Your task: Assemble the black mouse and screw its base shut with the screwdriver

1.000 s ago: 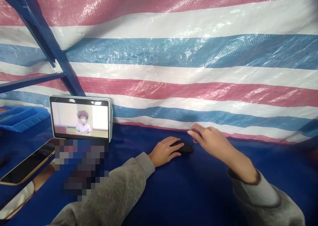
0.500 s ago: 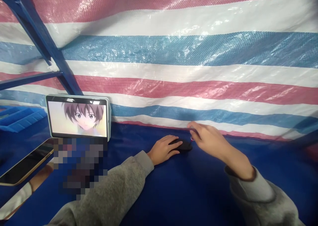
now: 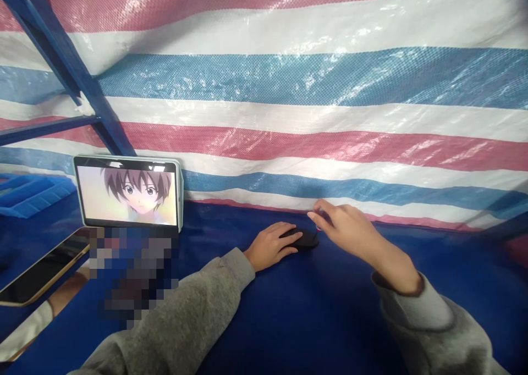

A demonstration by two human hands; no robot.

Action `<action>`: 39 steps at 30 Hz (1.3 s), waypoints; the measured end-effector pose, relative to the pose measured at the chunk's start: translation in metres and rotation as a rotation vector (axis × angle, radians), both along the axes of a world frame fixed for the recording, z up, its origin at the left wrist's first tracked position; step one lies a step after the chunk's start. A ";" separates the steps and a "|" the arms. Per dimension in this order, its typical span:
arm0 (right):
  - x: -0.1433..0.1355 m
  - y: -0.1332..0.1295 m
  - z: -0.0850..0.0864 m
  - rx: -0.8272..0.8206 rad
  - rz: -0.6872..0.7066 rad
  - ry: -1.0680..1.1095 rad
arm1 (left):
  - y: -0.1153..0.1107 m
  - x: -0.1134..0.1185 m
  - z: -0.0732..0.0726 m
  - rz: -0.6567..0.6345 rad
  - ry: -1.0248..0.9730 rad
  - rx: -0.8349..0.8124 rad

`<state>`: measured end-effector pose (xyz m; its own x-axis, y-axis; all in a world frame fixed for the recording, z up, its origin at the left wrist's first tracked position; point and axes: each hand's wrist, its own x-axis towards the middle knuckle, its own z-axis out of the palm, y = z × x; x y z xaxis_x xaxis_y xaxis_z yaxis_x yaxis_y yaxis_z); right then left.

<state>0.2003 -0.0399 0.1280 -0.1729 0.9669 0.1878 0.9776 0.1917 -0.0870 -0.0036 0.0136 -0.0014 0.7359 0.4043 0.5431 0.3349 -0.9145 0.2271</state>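
A flat, dark oval object (image 3: 306, 239), which looks like a computer mouse, lies on the blue tabletop (image 3: 264, 320). The fingers of my left hand (image 3: 272, 247) rest on its left part and hold it against the table. Just above its right end, my right hand (image 3: 342, 226) has thumb and forefinger brought together round a small, thin tool with a bit of red and white near its tip. That tip points down at the right end of the dark object. Most of the tool is hidden by my fingers.
A tablet (image 3: 127, 193) playing a cartoon stands at the left. In front of it lies a phone (image 3: 45, 268), beside another person's forearm (image 3: 68, 293) and a pixelated patch. A blue plastic tray (image 3: 37, 196) sits far left. Striped sheeting (image 3: 289, 78) hangs behind, with a blue metal frame (image 3: 70, 56).
The thumb and forefinger of my right hand have shifted slightly round the thin tool. My left hand stays on the dark object. The view has moved very slightly.
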 end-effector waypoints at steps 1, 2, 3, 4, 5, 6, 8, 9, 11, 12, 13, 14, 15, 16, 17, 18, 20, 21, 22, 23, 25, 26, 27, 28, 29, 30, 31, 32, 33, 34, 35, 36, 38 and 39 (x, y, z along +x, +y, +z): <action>-0.001 0.000 0.000 0.004 0.013 0.007 | 0.000 0.000 0.000 -0.002 0.004 -0.001; -0.001 -0.001 0.001 0.007 0.028 0.013 | 0.000 0.000 0.001 -0.003 0.008 -0.002; -0.002 -0.001 0.001 0.008 0.039 0.014 | 0.000 0.000 0.001 -0.004 0.011 -0.003; -0.003 -0.001 0.001 0.004 0.039 0.011 | 0.000 0.000 0.001 -0.004 0.011 -0.005; -0.003 -0.002 0.001 -0.002 0.023 0.004 | 0.000 0.000 0.001 -0.003 0.010 -0.006; -0.004 -0.002 0.001 -0.005 0.000 -0.003 | 0.000 0.000 0.001 -0.002 0.010 -0.008; -0.004 -0.001 0.001 0.007 -0.018 -0.002 | 0.000 0.000 0.001 -0.001 0.011 -0.010; -0.004 -0.001 0.001 0.020 -0.004 0.004 | 0.000 0.000 0.001 -0.001 0.013 -0.011; -0.003 0.000 0.000 0.042 0.026 0.003 | 0.000 0.000 0.001 0.000 0.014 -0.012; -0.003 0.000 0.000 0.046 0.021 -0.006 | 0.000 0.000 0.001 -0.001 0.013 -0.012; -0.002 0.000 0.000 0.044 0.000 -0.016 | 0.001 0.000 0.000 -0.002 0.010 -0.012; -0.002 0.001 0.000 0.040 -0.037 -0.027 | 0.001 0.000 0.000 -0.003 0.006 -0.012; -0.002 0.001 -0.001 0.038 -0.079 -0.032 | 0.001 0.000 0.000 -0.005 0.003 -0.012; -0.002 0.001 0.000 0.037 -0.110 -0.029 | 0.001 0.000 0.000 -0.006 0.002 -0.014; -0.002 0.001 0.000 0.036 -0.116 -0.020 | 0.001 0.000 0.000 -0.007 0.002 -0.015; -0.002 0.001 0.000 0.037 -0.098 -0.008 | 0.001 0.000 0.000 -0.008 0.004 -0.016; -0.002 0.000 0.001 0.031 -0.030 0.005 | 0.001 0.000 0.000 -0.011 0.008 -0.014; -0.003 0.000 0.001 0.026 -0.005 0.004 | 0.001 0.000 0.001 -0.010 0.010 -0.013; -0.003 0.000 0.001 0.020 0.000 -0.003 | 0.001 0.000 0.001 -0.007 0.009 -0.011; -0.003 0.000 0.001 0.014 -0.015 -0.013 | 0.001 0.000 0.001 -0.004 0.008 -0.010; -0.004 0.001 0.001 0.006 -0.069 -0.025 | 0.000 0.000 0.001 0.003 0.008 -0.011; -0.004 0.001 0.001 0.005 -0.081 -0.020 | 0.000 0.000 0.001 0.004 0.010 -0.013; -0.003 0.001 0.001 0.006 -0.073 -0.009 | 0.000 0.000 0.002 0.004 0.013 -0.015; -0.003 0.000 0.002 0.010 -0.052 0.002 | 0.000 -0.001 0.002 0.003 0.016 -0.016; -0.003 0.000 0.002 0.013 -0.030 0.008 | 0.000 -0.001 0.002 0.001 0.018 -0.017; -0.003 0.000 0.001 0.014 -0.015 0.007 | 0.000 -0.001 0.002 0.001 0.017 -0.017; -0.002 0.001 0.001 0.013 -0.013 -0.001 | 0.000 -0.001 0.002 0.001 0.014 -0.017; -0.002 0.001 0.001 0.012 -0.028 -0.016 | 0.000 -0.001 0.002 0.002 0.010 -0.015; -0.002 0.001 0.000 0.013 -0.058 -0.031 | 0.000 -0.001 0.002 0.002 0.007 -0.014; -0.002 0.001 0.000 0.018 -0.085 -0.041 | 0.000 0.000 0.002 0.002 0.005 -0.012; -0.002 0.001 0.000 0.025 -0.098 -0.042 | 0.000 0.000 0.002 0.001 0.006 -0.012; -0.003 0.001 -0.001 0.032 -0.092 -0.038 | 0.000 0.000 0.002 0.000 0.009 -0.011; -0.003 0.001 -0.001 0.036 -0.058 -0.029 | 0.000 0.000 0.002 -0.001 0.015 -0.009; -0.003 0.001 -0.001 0.032 -0.049 -0.031 | -0.001 0.000 0.002 0.001 0.015 -0.007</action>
<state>0.1970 -0.0386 0.1270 -0.1320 0.9678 0.2144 0.9879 0.1461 -0.0512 -0.0038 0.0130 0.0006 0.7434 0.4088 0.5293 0.3391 -0.9126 0.2285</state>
